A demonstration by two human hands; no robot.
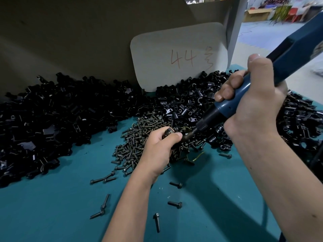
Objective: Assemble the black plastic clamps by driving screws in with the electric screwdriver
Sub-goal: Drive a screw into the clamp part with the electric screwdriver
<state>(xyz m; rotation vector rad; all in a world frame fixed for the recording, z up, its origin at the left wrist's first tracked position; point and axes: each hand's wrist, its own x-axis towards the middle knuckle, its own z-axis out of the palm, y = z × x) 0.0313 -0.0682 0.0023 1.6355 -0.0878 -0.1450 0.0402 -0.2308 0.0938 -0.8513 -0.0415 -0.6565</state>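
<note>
The left hand (pixel 161 142) pinches 1 black clamp (pixel 168 132) between curled fingers, just above the screw pile (pixel 139 137). The right hand (pixel 253 100) wraps the blue electric screwdriver (pixel 232 102), its bit touching the clamp beside the left thumb.
</note>
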